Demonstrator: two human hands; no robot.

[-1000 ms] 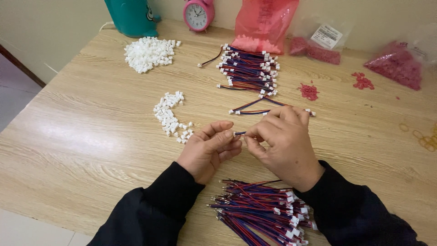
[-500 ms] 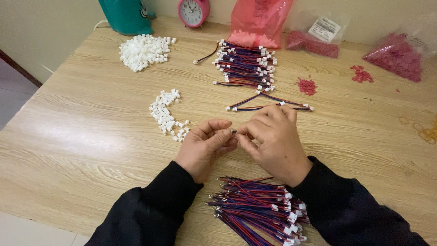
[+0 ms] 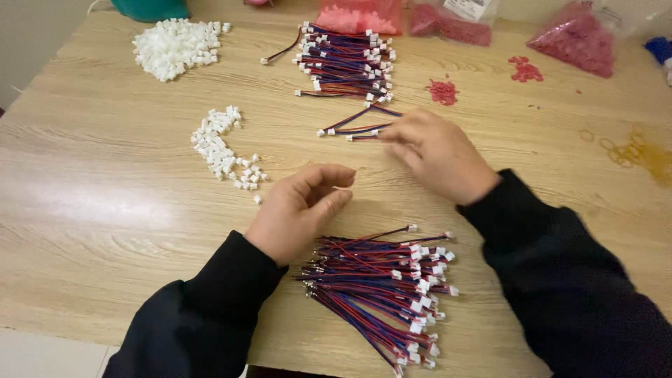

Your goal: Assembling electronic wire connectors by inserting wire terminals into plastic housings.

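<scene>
Three or four short red-and-blue wire leads (image 3: 358,127) lie loose on the worktop (image 3: 105,210), just beyond the right hand (image 3: 437,155), whose fingertips touch their near ends; I cannot tell whether it pinches one or only rests on them. They look light and limp, likely to bend and slide on the smooth wood, so the small white plug at each end seems the firmest place to take hold. The left hand (image 3: 301,210) rests nearer the body, half curled, thumb and fingers a little apart, holding nothing. Below both hands sits a thick bundle of leads (image 3: 378,287); another pile of leads (image 3: 346,63) lies further back. To the left are a scatter of white connector housings (image 3: 220,147) and a heap of housings (image 3: 175,45). Bags of red parts (image 3: 574,42) line the far edge.
</scene>
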